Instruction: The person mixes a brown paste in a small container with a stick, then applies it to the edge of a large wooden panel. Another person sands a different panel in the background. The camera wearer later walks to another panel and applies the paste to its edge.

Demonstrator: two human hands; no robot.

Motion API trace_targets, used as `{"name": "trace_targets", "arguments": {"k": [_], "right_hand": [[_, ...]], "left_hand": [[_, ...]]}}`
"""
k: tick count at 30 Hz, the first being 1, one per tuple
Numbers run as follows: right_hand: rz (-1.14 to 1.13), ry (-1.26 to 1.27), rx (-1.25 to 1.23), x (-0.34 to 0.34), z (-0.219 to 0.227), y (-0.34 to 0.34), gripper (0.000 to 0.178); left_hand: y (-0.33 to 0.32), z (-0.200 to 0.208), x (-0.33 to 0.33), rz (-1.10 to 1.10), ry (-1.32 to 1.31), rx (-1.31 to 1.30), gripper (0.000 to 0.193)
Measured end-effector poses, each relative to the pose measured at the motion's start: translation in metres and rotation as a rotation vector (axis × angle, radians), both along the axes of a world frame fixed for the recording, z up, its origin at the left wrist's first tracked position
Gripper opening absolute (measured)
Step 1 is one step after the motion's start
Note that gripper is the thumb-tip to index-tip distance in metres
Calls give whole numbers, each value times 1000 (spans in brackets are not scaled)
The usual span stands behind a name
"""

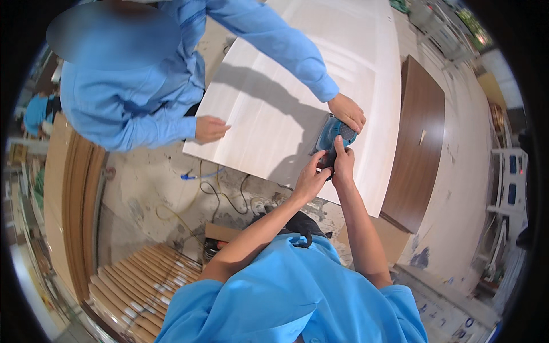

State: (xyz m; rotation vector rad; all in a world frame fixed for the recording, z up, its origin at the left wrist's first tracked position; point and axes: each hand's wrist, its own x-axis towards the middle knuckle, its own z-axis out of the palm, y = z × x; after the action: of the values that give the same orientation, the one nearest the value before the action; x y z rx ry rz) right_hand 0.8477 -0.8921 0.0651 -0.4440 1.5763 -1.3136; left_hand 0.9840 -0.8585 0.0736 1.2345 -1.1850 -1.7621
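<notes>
A teal and black electric sander [330, 135] rests on a large pale wooden panel [269, 114], near its right side. My left hand [311, 178] is closed at the dark rear end of the sander, thumb and fingers bent around it. From the other side my right hand [343, 162] grips the same rear end, its thumb pointing up along the tool. A co-worker's hand [348, 112] lies on top of the sander's front. The co-worker's other hand [211, 129] hovers at the panel's left edge. My fingers partly hide the sander's rear.
The co-worker in a blue shirt [137, 97] leans in from the left. A dark brown board [420, 143] lies along the right side. Cables [217, 194] trail over the floor below the panel. Stacked cardboard-wrapped boards [131, 291] stand at lower left, beside a tall stack [66, 200].
</notes>
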Motion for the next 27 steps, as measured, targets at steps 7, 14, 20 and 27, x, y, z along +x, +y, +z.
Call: {"name": "trace_targets", "arguments": {"k": [7, 14, 20, 27], "right_hand": [[-142, 30, 4, 30, 0, 0, 62], [-199, 95, 84, 46, -4, 4, 67], [-209, 139, 78, 59, -1, 18, 79], [34, 144, 64, 40, 14, 40, 67]], "left_hand": [[-34, 4, 11, -110, 111, 114, 64], [-56, 17, 34, -260, 90, 228, 65], [-58, 13, 48, -336, 28, 214, 67], [-53, 2, 36, -227, -75, 81, 71]]}}
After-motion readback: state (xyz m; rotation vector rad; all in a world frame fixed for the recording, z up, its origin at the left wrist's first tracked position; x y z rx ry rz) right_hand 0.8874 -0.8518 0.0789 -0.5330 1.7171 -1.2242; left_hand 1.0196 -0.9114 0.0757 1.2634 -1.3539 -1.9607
